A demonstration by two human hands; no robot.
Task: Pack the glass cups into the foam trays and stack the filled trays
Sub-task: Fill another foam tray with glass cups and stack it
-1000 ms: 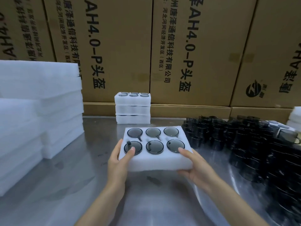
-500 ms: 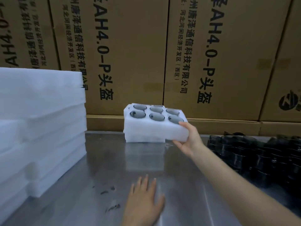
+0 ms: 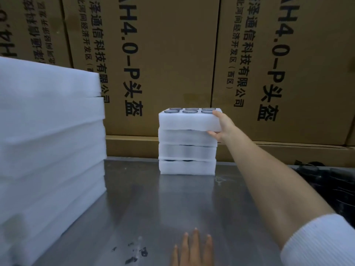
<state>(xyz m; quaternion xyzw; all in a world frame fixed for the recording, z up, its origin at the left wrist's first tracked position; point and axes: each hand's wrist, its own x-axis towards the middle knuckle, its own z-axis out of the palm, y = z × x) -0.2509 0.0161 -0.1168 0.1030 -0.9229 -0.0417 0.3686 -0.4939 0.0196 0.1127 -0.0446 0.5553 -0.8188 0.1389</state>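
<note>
Four foam trays stacked, right hand [image 3: 222, 125] gripping the top tray [image 3: 189, 122].
Left hand [image 3: 193, 248] lies flat, fingers straight, on the table [image 3: 153, 208] nearer the body.

The right hand [image 3: 222, 126] is reaching far forward on an outstretched arm, its grip pinching thumb above, fingers below. The left hand [image 3: 193, 250] is lying flat, fingers straight.

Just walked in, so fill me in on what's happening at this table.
A person is stacking foam trays of glass cups. The right hand grips the right end of the top tray, which sits on three filled trays at the back of the metal table. The left hand rests flat on the table. Empty foam is piled at the left.
</note>
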